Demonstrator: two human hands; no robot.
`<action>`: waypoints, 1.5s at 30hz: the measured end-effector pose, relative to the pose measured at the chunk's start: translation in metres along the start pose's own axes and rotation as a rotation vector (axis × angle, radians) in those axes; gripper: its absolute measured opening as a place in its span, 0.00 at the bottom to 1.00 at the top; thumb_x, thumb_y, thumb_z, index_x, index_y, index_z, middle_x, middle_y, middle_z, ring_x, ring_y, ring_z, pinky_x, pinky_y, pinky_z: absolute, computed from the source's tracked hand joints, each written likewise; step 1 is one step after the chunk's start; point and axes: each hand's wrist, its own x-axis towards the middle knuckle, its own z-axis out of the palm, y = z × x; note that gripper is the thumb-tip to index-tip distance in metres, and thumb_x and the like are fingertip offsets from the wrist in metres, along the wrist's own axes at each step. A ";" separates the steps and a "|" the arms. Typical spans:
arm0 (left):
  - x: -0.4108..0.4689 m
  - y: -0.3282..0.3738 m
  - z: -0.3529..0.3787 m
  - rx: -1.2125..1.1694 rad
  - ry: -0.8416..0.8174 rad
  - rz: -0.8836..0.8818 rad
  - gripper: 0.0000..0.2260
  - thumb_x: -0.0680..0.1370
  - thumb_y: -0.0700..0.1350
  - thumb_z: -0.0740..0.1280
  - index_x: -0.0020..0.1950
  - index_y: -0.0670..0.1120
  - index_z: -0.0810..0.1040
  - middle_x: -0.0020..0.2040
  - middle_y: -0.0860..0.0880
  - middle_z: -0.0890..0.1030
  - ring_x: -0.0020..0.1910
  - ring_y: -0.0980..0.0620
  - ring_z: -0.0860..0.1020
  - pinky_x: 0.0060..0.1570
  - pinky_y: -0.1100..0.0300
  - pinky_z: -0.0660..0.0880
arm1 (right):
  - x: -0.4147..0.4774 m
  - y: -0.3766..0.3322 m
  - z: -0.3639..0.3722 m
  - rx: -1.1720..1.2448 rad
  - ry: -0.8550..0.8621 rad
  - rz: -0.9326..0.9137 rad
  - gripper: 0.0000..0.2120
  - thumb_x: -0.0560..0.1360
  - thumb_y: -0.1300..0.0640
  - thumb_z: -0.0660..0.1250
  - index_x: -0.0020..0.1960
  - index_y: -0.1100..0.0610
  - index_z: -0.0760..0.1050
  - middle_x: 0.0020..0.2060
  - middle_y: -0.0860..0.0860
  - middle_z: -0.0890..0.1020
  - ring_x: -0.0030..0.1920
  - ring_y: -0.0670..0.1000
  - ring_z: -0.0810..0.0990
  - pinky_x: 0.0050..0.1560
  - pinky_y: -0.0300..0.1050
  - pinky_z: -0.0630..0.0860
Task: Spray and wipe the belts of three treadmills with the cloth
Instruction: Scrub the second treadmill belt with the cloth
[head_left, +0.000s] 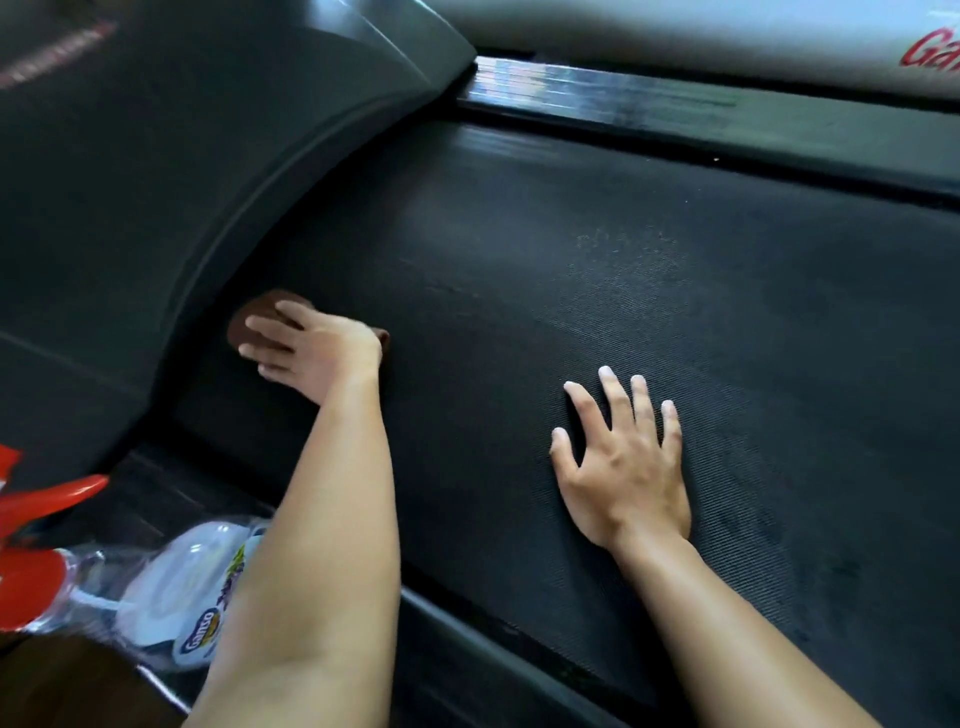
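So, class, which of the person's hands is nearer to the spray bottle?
Left. The left hand presses the cloth on the belt beyond the spray bottle; the right hand lies flat on the belt farther off to the right.

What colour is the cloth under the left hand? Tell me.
Brown: the cloth shows best in the head view.

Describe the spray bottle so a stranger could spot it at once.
Start at the wide black treadmill belt. Off its near left edge, beside the left forearm, the spray bottle lies on its side. It alone is clear plastic, with a red trigger head.
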 end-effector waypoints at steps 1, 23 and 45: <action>0.008 0.008 0.001 0.007 -0.013 0.047 0.45 0.76 0.55 0.71 0.82 0.47 0.46 0.81 0.40 0.41 0.78 0.32 0.40 0.77 0.41 0.42 | 0.001 0.000 0.001 -0.004 0.000 0.003 0.29 0.77 0.38 0.43 0.77 0.41 0.54 0.80 0.48 0.51 0.80 0.54 0.43 0.77 0.59 0.39; -0.066 -0.071 -0.002 0.058 0.073 0.109 0.31 0.81 0.48 0.60 0.82 0.49 0.52 0.82 0.41 0.46 0.79 0.33 0.45 0.77 0.43 0.48 | 0.001 -0.001 -0.003 -0.012 -0.013 0.031 0.28 0.78 0.39 0.45 0.77 0.41 0.56 0.80 0.48 0.52 0.80 0.53 0.44 0.77 0.57 0.40; -0.130 -0.095 0.020 0.194 0.006 0.626 0.31 0.77 0.50 0.45 0.81 0.45 0.57 0.81 0.40 0.54 0.79 0.34 0.50 0.77 0.43 0.47 | 0.001 -0.002 -0.004 -0.040 -0.038 0.026 0.27 0.80 0.39 0.48 0.78 0.42 0.54 0.80 0.48 0.50 0.80 0.53 0.44 0.77 0.58 0.41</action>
